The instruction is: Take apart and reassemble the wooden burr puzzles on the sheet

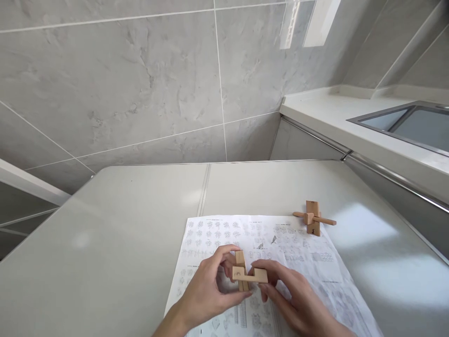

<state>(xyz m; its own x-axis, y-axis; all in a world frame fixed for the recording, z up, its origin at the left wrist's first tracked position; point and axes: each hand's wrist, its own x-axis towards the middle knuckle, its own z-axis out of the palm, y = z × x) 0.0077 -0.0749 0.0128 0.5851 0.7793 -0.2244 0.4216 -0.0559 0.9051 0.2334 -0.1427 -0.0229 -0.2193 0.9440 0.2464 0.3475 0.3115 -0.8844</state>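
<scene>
Pale counter point(140, 243), grey tiled wall point(168, 84) behind. Lower centre, over printed sheet point(199, 234): left hand point(205, 285) grips wooden block point(239, 257), right hand point(296, 292) pinches notched piece point(260, 275) crossing it. Crossed wooden pieces point(313, 229) at right.

The head view looks forward, down onto the table point(140, 224).

pale wooden blocks point(248, 278), crossed

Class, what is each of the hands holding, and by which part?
The left hand holds a wooden block by its far and near ends; the right hand pinches the notched block by its right end.
</scene>
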